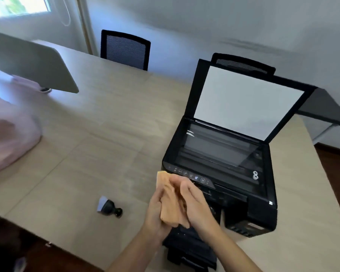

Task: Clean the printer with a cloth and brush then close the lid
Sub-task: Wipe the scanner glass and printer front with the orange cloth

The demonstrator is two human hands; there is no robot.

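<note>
Black printer, lid raised; brush lying beside.

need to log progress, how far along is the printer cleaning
Done: nothing shows as finished, though the black printer's lid is up, baring the scanner glass. In hand: the left hand and right hand hold the folded orange cloth between them, in front of the control panel. Left: wiping, brushing with the small black brush lying untouched on the beige table, then closing the lid.

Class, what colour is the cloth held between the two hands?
Peach-orange cloth, seen best in the head view.
</note>
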